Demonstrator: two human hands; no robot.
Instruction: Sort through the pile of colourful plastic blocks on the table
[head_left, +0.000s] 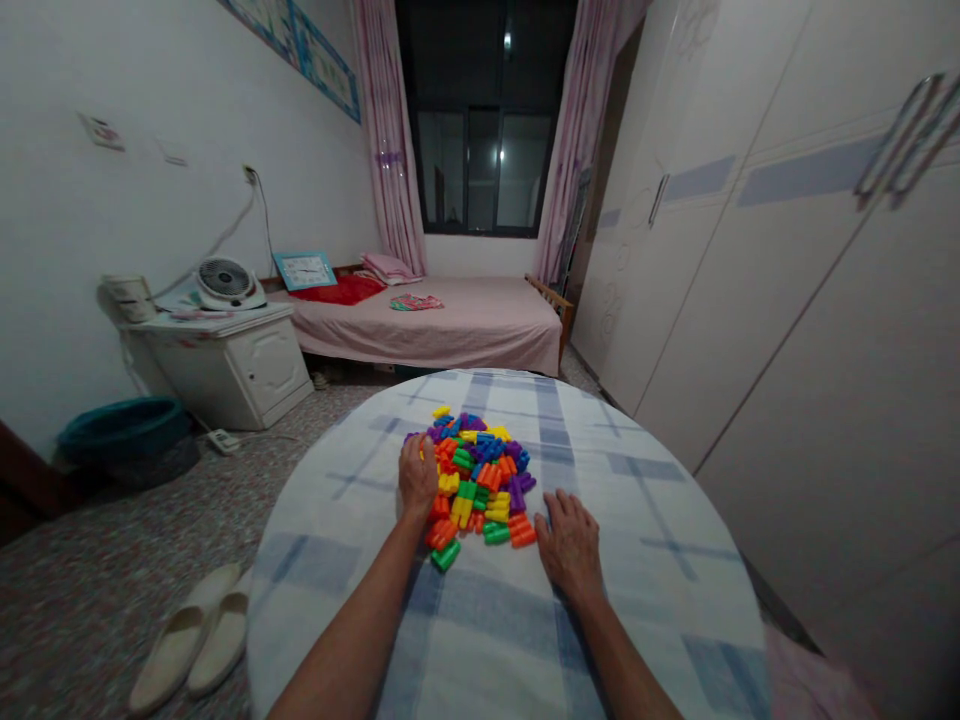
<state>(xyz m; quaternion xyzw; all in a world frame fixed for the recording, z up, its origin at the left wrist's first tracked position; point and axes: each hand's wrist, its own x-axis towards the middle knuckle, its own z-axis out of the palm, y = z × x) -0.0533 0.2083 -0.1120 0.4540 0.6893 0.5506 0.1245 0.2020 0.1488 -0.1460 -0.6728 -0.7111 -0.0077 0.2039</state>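
Flanking a heap of colourful plastic blocks [466, 492] near the centre of the frame, a person's two bare hands rest at a round table covered with a blue-and-white checked cloth [637, 610]. The forearms extend from the bottom edge. Just left of centre, the left hand [418, 480] lies against the heap's left side, fingers bent over its edge; whether they grip a block cannot be told, as the fingertips are hidden. Right of centre, the right hand [571, 540] is palm down, fingers loosely spread and apparently holding nothing, its thumb just beside an orange block [523, 531] at the heap's lower right.

The blocks are red-orange, yellow, green, blue and purple, crowded together and overlapping. A green block [445, 556] lies at the lowest point of the heap.

The step in hand appears to be handling the heap from its two sides, the left hand in contact and the right alongside. A next move from here would call for fingertips closing on a single block without dragging its close neighbours; the orange one seems easiest for the right hand.

Beyond the table, at upper centre, is a pink-covered bed [487, 325]; pale slippers [184, 635] sit at lower left.
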